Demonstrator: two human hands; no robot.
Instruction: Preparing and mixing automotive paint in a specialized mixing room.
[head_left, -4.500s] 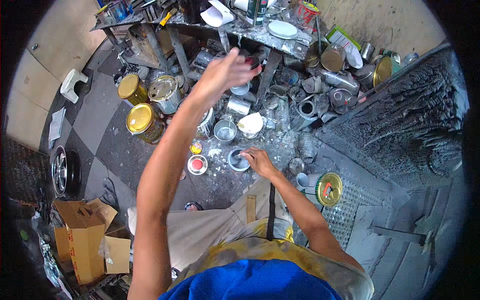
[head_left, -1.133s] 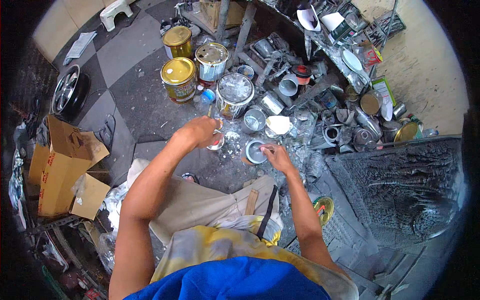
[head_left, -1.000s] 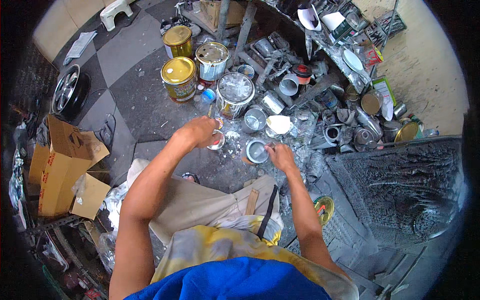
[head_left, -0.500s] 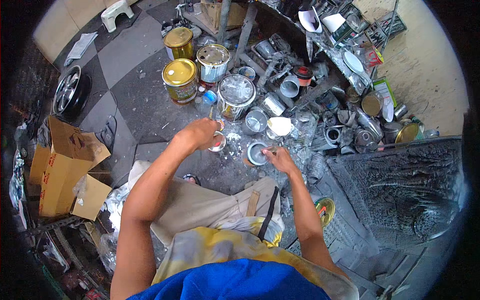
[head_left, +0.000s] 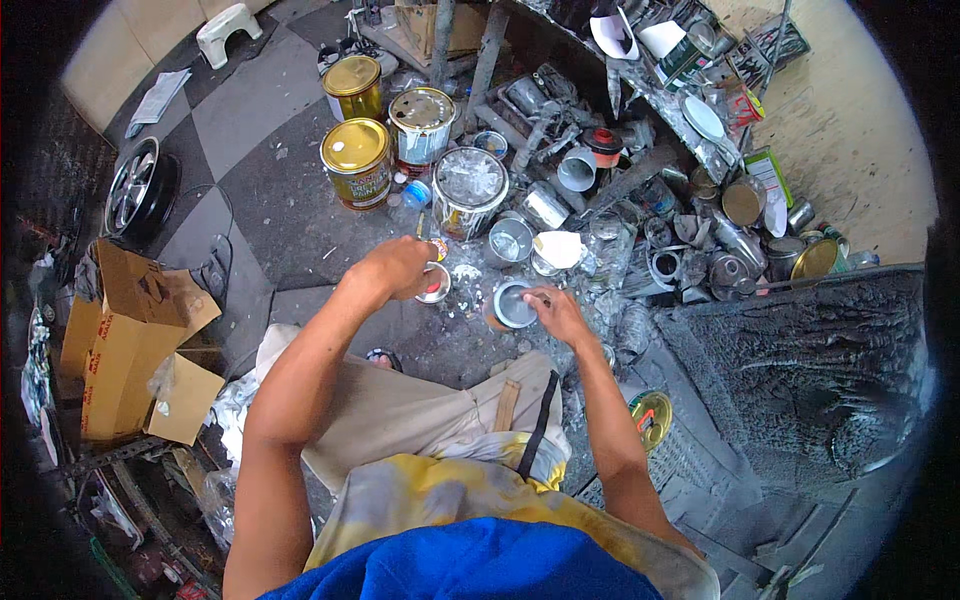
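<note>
My right hand [head_left: 556, 312] has its fingers pinched at the right rim of a small cup [head_left: 514, 306] with grey inside. The cup stands on the stained floor in front of my knees. To the left, my left hand [head_left: 398, 270] is closed, back upward, right beside a small open can [head_left: 434, 284] with red in it. Whatever those fingers hold is hidden; a thin stick-like piece shows just beyond them. Past both hands stand a large paint-smeared can [head_left: 470, 190] and a grey-coated tin [head_left: 511, 240]. A torn white piece [head_left: 558, 251] lies on a container nearby.
Gold-lidded paint cans [head_left: 356, 150] stand farther left. Used tins and cups are heaped at right below a cluttered shelf [head_left: 690, 120]. An open cardboard box [head_left: 135, 350] and a wheel rim [head_left: 135, 188] lie at left. A gold lid [head_left: 652, 420] rests by my right forearm.
Both hands stay almost where they were. My right fingers have shifted very slightly at the cup's rim, and the whole view has moved a little.
</note>
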